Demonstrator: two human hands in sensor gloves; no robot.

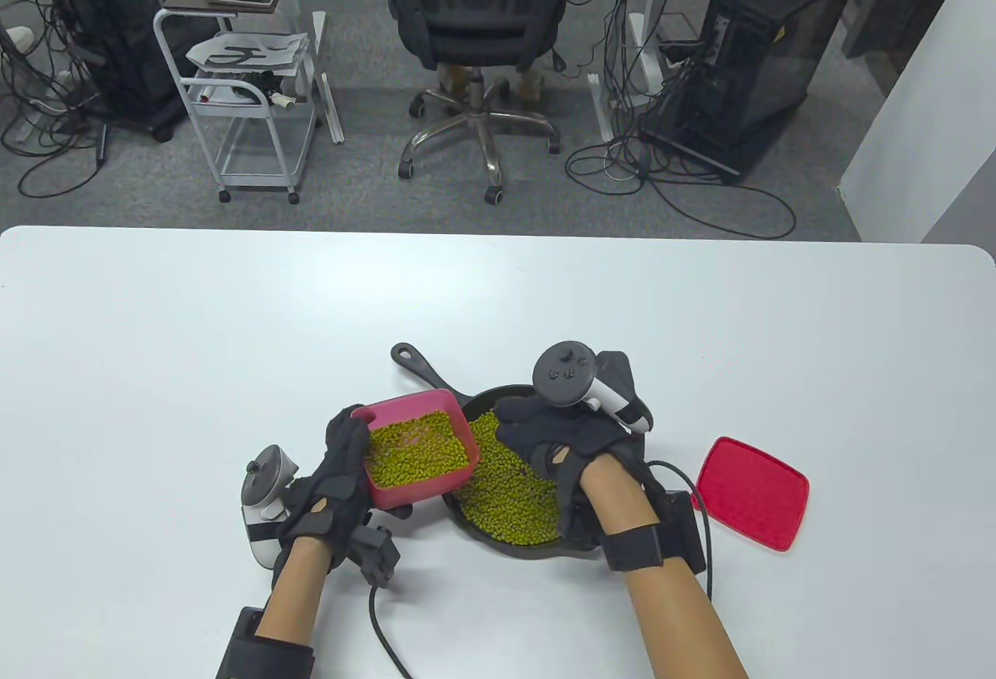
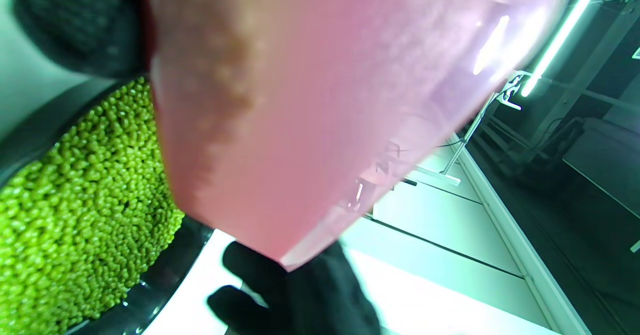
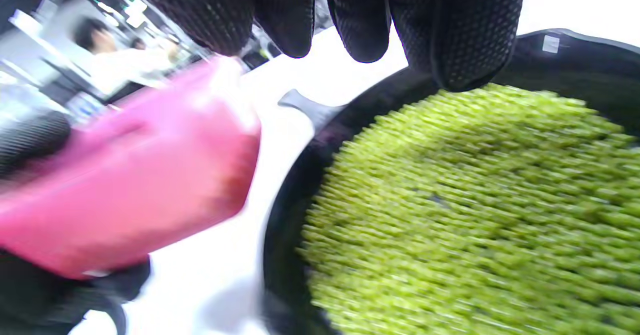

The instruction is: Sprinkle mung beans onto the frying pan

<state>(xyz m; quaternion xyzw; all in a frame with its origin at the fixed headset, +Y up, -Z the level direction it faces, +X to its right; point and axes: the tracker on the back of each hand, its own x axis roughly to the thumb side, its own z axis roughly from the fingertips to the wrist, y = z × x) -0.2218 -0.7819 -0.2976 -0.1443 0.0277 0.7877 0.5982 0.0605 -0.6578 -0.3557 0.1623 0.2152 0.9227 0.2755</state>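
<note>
My left hand [image 1: 334, 484] grips a red plastic container [image 1: 420, 447] full of green mung beans [image 1: 420, 449] and holds it above the left rim of a black frying pan [image 1: 537, 551]. The pan holds a thick layer of mung beans [image 1: 510, 500]. My right hand [image 1: 560, 438] hovers over the pan, palm down, holding nothing. The left wrist view shows the container's underside [image 2: 320, 105] close up with the beans in the pan [image 2: 80, 215] below. The right wrist view shows my fingertips [image 3: 455, 30] above the beans [image 3: 465, 210], the container [image 3: 125, 185] at left.
The container's red lid [image 1: 751, 492] lies flat on the white table [image 1: 233, 337] to the right of the pan. The pan's handle [image 1: 420, 368] points away to the upper left. An office chair and carts stand beyond the table's far edge.
</note>
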